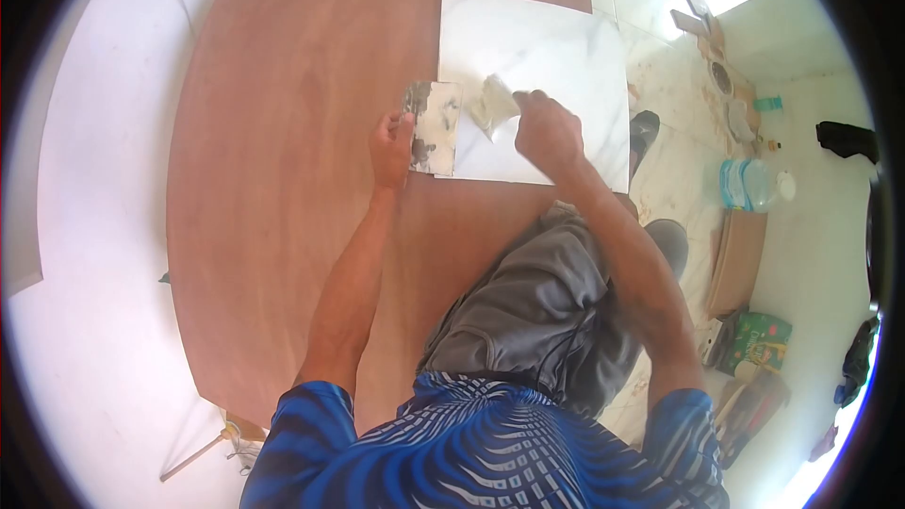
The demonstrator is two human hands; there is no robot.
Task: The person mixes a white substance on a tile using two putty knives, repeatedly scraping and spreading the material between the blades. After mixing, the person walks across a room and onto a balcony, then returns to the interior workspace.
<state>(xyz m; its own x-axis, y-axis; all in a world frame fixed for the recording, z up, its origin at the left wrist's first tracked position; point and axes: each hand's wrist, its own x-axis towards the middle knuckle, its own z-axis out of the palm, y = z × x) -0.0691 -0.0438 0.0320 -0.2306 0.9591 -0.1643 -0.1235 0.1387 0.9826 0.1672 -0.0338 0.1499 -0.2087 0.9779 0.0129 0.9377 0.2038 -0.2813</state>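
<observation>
My left hand grips the left edge of a small rectangular board, cream-coloured with grey smears and rough patches. That board overlaps the left edge of a large white marble-look tile lying on the brown wooden tabletop. Closed in a fist, my right hand is over the tile and holds a putty knife. Its wide blade looks coated in pale paste and points left toward the board. Most of the handle is hidden inside the fist.
My legs in grey trousers are at the table's near right edge, with a shoe beyond the tile. On the floor to the right stand a large clear water bottle, a cardboard sheet and a green bag.
</observation>
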